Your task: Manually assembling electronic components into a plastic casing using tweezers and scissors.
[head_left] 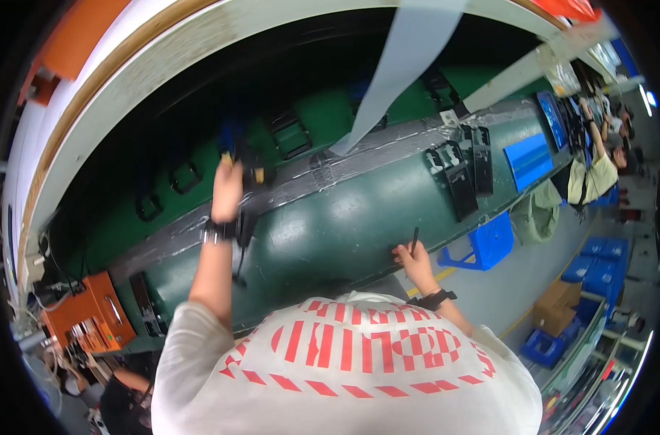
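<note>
My left hand reaches over the far part of the green bench, blurred by motion. Its fingers close at a small yellow thing, with a blue piece just beyond; its kind I cannot make out. Beside that hand lie dark parts with a yellow patch. Near the bench's front edge, my right hand grips a thin black pen-like tool, which points upward. Farther along to the right, black bracket-like parts lie together on the mat, apart from both hands.
Several black frames lie along the bench's back. Silver tape runs lengthwise across the green surface. A pale strip hangs from above. Blue bin at right, blue stool below, orange box at left. People work at far right.
</note>
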Tool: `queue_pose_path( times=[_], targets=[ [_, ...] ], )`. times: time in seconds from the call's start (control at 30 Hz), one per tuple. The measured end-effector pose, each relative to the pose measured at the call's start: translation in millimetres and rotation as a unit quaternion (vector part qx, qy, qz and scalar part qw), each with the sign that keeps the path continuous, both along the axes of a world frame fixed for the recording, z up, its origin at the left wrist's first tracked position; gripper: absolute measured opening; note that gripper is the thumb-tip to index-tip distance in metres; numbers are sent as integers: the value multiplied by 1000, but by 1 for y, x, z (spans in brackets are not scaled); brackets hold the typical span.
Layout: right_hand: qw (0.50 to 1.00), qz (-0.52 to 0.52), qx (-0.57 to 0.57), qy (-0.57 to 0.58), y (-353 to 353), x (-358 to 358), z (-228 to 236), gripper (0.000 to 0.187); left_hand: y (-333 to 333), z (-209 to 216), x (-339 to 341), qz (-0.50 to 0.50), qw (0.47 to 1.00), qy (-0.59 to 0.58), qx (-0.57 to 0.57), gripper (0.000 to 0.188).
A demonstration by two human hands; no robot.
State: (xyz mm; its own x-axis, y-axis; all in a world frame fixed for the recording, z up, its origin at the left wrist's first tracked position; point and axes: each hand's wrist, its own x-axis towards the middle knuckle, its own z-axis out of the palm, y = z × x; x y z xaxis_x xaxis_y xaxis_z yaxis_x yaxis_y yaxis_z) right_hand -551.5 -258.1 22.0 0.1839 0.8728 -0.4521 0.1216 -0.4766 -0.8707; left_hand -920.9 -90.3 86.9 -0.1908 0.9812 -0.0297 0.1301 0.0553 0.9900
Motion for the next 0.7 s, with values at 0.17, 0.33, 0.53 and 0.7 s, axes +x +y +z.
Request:
queue_pose_path(
  times=[0.17,0.33,0.53,0.7],
  targets=[
    [999,-33,34,22,-16,1,4,22,213,-71,14,40,984,139,-108,40],
    [993,-99,48,-47,-59,34,-3,20,272,-103,69,-78,940,313,-110,46],
    [981,-190,30,-14,-83,93,1,20,255,-114,175,-58,929,273,-244,45],
    [997,-36,51,49,-30,150,-2,20,275,-155,-28,-35,861,485,-150,70]
  ],
)
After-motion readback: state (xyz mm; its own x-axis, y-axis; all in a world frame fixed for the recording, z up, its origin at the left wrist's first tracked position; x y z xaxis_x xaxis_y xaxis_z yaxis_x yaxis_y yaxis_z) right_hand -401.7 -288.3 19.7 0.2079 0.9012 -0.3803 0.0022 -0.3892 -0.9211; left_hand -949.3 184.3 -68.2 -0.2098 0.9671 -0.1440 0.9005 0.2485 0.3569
